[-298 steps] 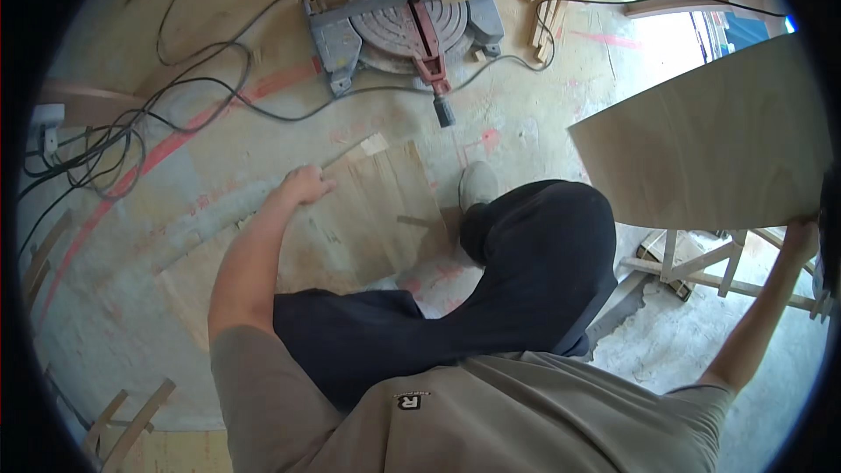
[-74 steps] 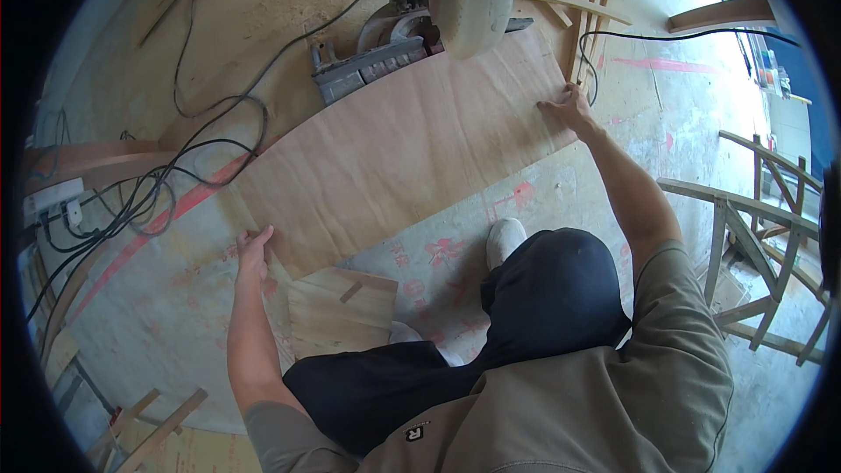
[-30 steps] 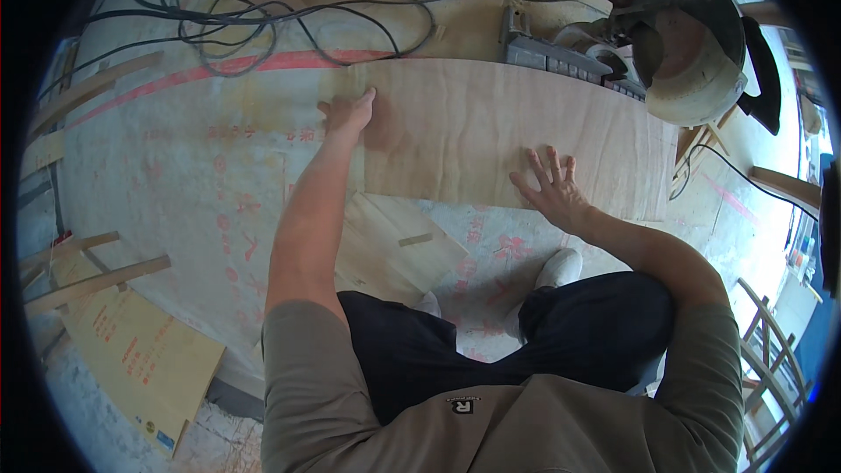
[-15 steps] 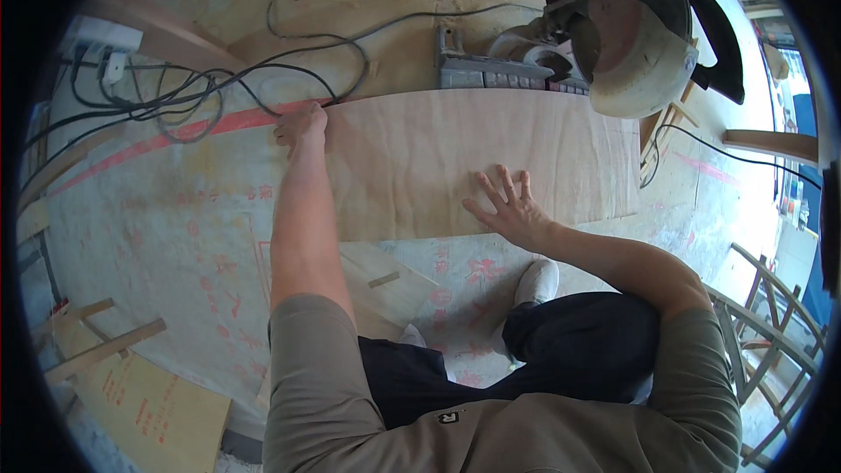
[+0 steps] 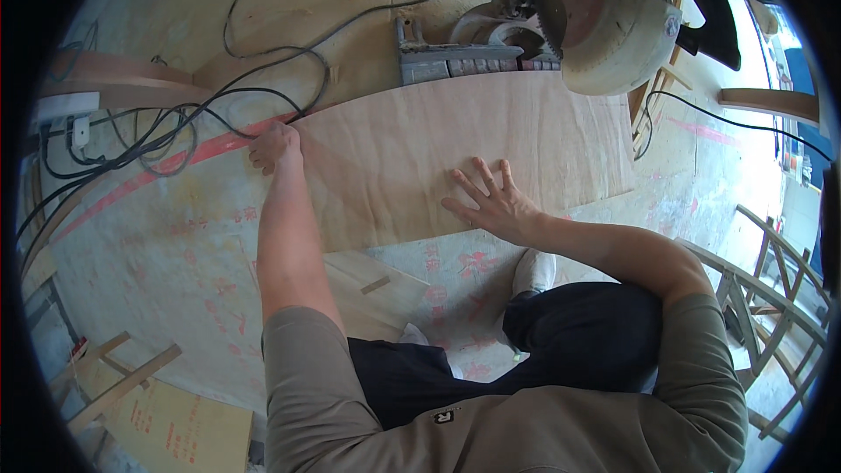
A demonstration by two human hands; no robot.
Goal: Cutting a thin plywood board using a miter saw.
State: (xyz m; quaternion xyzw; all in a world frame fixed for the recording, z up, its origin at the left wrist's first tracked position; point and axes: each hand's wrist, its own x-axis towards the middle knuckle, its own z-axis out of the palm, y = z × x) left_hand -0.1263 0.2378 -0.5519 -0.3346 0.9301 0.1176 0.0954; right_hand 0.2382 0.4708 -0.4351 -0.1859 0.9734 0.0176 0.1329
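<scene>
My left hand (image 5: 275, 145) is at the upper left end of a pale plywood board (image 5: 385, 149), its fingers curled over the edge there. My right hand (image 5: 484, 201) lies on the board's lower middle with fingers spread flat. The board has a long curved far edge and lies crosswise in front of me, against a grey mitre saw base (image 5: 455, 68). The saw's head (image 5: 604, 26), with a toothed blade and pale guard, overhangs the board's right part. A smaller plywood piece (image 5: 368, 289) lies beneath the board's near edge.
Looped black cables and a white power strip (image 5: 70, 105) lie at the left beside a wooden beam (image 5: 131, 79). Wooden strips (image 5: 666, 74) lie behind the board's right end. Slatted wooden frames (image 5: 771, 315) stand at the right, others (image 5: 123, 377) at lower left over a yellow sheet (image 5: 175, 425).
The board, first held up at my right, now lies along the saw. My right hand has left its right end and lies spread on its middle. My left hand has moved up to the far edge.
</scene>
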